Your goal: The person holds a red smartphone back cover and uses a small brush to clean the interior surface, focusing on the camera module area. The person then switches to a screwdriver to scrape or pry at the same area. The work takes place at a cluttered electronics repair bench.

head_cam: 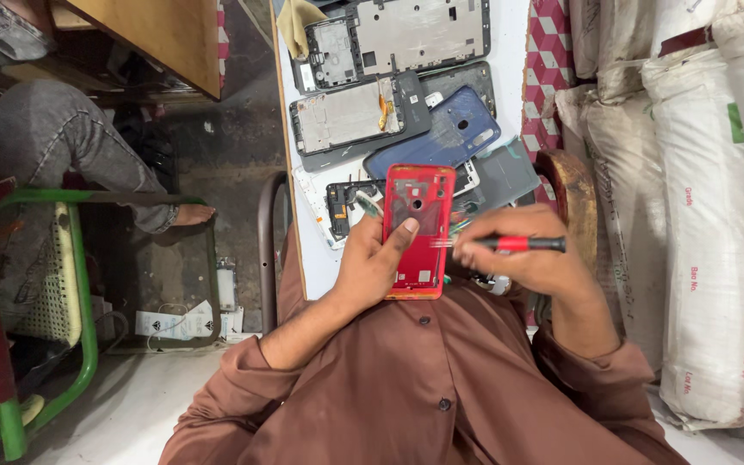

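We are gripping a red phone frame (418, 226) upright in our left hand (374, 263), fingers wrapped behind it and the thumb pressing on its face, above our lap. Just beside it our right hand (523, 263) is pinching a red-and-black screwdriver (510, 244), its tip touching the frame's right edge. Beyond both hands, a blue back cover (441, 138) and grey phone frames (363, 116) are lying on the white table (510, 52); white sacks (716, 215) are standing right of our right hand.
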